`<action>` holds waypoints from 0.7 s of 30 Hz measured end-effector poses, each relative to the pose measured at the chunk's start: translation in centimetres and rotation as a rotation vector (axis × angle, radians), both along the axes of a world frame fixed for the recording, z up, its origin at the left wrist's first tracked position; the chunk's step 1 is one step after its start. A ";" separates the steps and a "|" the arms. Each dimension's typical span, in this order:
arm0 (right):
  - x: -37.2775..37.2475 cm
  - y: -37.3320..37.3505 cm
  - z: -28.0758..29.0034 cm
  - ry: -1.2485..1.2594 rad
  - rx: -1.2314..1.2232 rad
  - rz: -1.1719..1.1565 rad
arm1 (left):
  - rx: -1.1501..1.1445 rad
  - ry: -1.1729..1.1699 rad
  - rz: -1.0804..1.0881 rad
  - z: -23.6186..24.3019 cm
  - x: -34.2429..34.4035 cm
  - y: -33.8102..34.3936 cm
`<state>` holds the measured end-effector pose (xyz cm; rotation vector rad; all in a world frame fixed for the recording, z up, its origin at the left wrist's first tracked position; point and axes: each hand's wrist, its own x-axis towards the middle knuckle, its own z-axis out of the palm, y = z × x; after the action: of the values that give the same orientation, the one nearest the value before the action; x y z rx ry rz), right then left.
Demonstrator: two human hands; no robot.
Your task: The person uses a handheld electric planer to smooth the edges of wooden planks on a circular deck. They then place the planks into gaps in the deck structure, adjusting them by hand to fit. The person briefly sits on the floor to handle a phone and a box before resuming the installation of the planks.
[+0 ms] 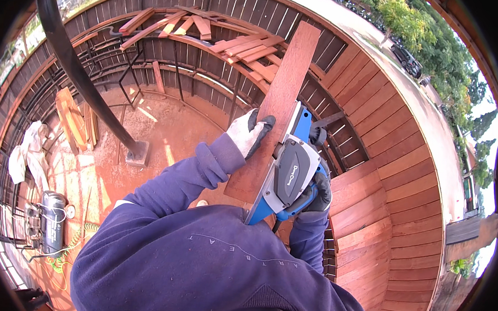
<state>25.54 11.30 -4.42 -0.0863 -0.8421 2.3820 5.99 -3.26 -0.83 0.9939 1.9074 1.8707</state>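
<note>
A long reddish-brown wooden board (291,67) slants up and away in front of me. My left hand (249,134), in a white and dark grey glove, is closed around the board's left edge, with the thumb on its face. Along the right edge of the board lies a blue and grey electric hand planer (293,172), tilted on its side. The planer's rear handle is gripped by my gloved right hand (322,192); part of that hand is hidden behind the tool. The planer's sole faces the board's edge; whether they touch I cannot tell.
Loose wooden pieces (249,47) lie on a curved metal frame along the slatted wall. A dark pole (84,73) rises at left from a block. An air compressor (53,221), a green coiled hose (75,242) and white cloth (32,150) are at left. Curved wooden planking (411,181) runs along the right.
</note>
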 end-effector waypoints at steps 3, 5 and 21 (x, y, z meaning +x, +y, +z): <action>0.3 0.1 0.4 -0.008 -0.025 -0.018 | -0.076 0.032 -0.020 0.9 1.2 -1.0; 0.6 0.3 0.6 -0.018 -0.026 -0.034 | -0.137 -0.009 -0.070 1.8 2.4 -1.5; -0.3 5.0 2.6 0.033 0.036 -0.108 | -0.078 0.000 -0.239 -1.2 5.2 -2.9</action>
<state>25.21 16.29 -1.81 -0.0758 -0.8430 2.2609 11.23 -6.16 -1.98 1.1400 1.7592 1.6503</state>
